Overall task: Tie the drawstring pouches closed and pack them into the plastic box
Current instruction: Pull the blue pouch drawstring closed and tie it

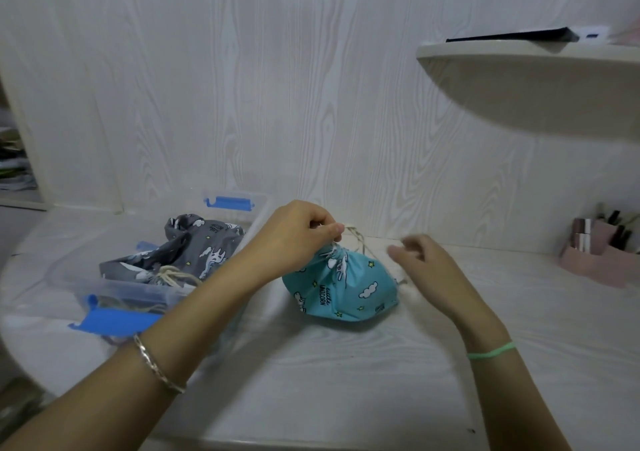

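A turquoise drawstring pouch (346, 288) printed with clouds and unicorns sits on the white table, its neck gathered. My left hand (294, 236) pinches the cream drawstring (353, 230) just above that neck. My right hand (422, 263) hovers to the right of the pouch, blurred, its fingers loosely curled; whether it holds a cord I cannot tell. To the left, a clear plastic box (114, 288) with blue latches holds a grey unicorn pouch (187, 253) with a tied cream cord.
A pink organiser (599, 260) with small items stands at the far right by the wall. A rounded white shelf (526, 59) juts out above the right side. The table's curved edge runs along the left.
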The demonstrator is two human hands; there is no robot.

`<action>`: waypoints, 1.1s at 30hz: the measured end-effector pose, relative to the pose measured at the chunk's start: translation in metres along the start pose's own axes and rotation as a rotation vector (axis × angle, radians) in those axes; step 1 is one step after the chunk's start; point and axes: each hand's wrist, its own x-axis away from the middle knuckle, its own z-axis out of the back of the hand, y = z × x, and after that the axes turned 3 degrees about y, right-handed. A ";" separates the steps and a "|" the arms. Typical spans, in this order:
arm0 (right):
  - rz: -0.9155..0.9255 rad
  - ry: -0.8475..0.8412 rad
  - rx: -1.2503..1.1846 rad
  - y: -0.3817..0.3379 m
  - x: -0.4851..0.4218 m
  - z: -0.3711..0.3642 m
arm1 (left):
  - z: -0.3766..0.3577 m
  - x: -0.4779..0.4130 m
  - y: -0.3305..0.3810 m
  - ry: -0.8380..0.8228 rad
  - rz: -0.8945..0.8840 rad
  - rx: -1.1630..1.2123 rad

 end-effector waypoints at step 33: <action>0.022 -0.141 -1.289 -0.022 -0.007 -0.002 | 0.014 0.007 -0.001 0.261 -0.058 -0.333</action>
